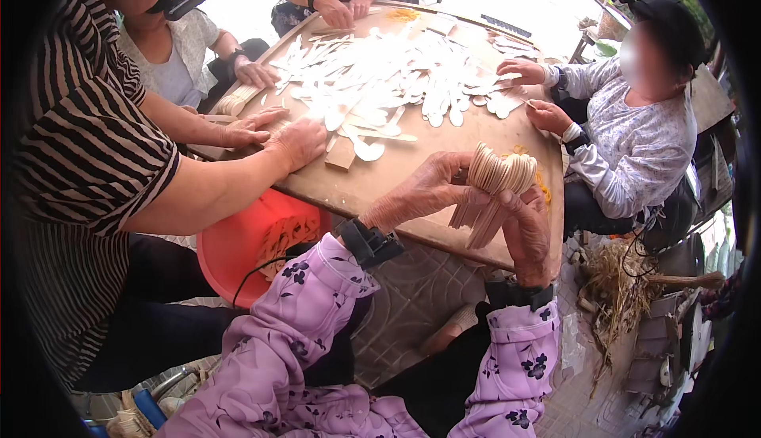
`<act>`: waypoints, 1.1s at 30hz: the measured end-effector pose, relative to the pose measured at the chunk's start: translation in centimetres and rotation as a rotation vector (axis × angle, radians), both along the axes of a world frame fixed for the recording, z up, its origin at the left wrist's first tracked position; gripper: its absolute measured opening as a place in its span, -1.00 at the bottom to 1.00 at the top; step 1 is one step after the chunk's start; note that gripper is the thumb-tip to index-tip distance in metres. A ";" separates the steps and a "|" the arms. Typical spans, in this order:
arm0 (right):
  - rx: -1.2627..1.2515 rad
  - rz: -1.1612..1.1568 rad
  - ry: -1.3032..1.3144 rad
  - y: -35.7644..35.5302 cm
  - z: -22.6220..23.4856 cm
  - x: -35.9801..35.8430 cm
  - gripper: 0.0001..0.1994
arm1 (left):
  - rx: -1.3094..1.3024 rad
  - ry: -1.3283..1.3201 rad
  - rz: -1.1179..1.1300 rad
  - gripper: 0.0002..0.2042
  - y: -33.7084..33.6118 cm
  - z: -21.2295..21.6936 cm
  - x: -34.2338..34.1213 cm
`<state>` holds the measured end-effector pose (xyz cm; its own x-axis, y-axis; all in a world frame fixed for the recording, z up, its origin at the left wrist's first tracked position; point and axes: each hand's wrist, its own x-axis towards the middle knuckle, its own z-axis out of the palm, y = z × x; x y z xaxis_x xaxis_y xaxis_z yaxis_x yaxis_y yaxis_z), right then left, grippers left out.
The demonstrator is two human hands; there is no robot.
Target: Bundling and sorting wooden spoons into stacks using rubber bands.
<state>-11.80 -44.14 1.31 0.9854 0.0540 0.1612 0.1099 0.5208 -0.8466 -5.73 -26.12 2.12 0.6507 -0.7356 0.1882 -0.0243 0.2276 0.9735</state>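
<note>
Above the near right corner of the table, a stacked bundle of wooden spoons [501, 170] is held up between my two hands. Their rounded ends are uppermost and the handles hang down at a slant. My left hand [428, 188] grips the bundle from the left, its thumb across the near face. From the right, my right hand [527, 228] closes on it, thumb pressed to the front and the other fingers mostly hidden behind. Yellow rubber bands [543, 186] lie on the table just beyond my right hand.
A large heap of loose wooden spoons [380, 65] covers the middle of the table [444, 141]. Co-workers' hands work around it. A wooden block [341, 153] lies near the front edge. Below stands a red tub [230, 236] with wooden pieces inside; a straw broom [614, 279] is at right.
</note>
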 end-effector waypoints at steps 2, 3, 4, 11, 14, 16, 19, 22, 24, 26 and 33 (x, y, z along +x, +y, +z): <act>-0.062 -0.083 -0.028 0.3 -0.7 0.4 -0.55 | 0.015 -0.063 0.096 -0.66 -0.6 -0.4 -0.2; -0.126 -0.167 -0.056 0.6 -0.9 0.6 -0.60 | 0.027 -0.128 0.191 -0.69 -0.8 -0.6 -0.2; -0.132 -0.190 -0.075 0.9 -0.9 0.6 -0.65 | 0.029 -0.127 0.192 -0.69 -0.9 -0.9 -0.3; -0.217 -0.278 -0.077 1.1 -1.5 1.2 -0.67 | 0.159 -0.240 0.407 -0.74 -1.4 -1.2 -0.2; -0.159 -0.201 -0.025 0.9 -1.5 1.4 -0.64 | 0.150 -0.213 0.383 -0.74 -1.0 -1.1 -0.1; -0.093 -0.136 -0.010 0.8 -1.1 1.3 -0.61 | 0.140 -0.193 0.347 -0.74 -0.9 -1.3 0.1; -0.069 -0.092 -0.031 0.5 -0.2 1.6 -0.58 | 0.132 -0.217 0.330 -0.74 -1.0 -1.4 0.3; -0.154 -0.168 -0.134 0.9 -0.3 1.7 -0.58 | 0.134 -0.227 0.340 -0.75 -0.8 -0.6 0.3; -0.180 -0.185 -0.159 0.9 0.0 1.5 -0.59 | 0.164 -0.300 0.367 -0.76 -0.9 -0.2 0.2; -0.204 -0.199 -0.184 0.7 -0.4 1.8 -0.59 | 0.195 -0.373 0.395 -0.77 -1.0 -0.4 0.4; -0.254 -0.175 -0.124 -0.2 -2.0 2.3 -0.63 | 0.081 -0.228 0.352 -0.78 -1.4 -3.6 1.8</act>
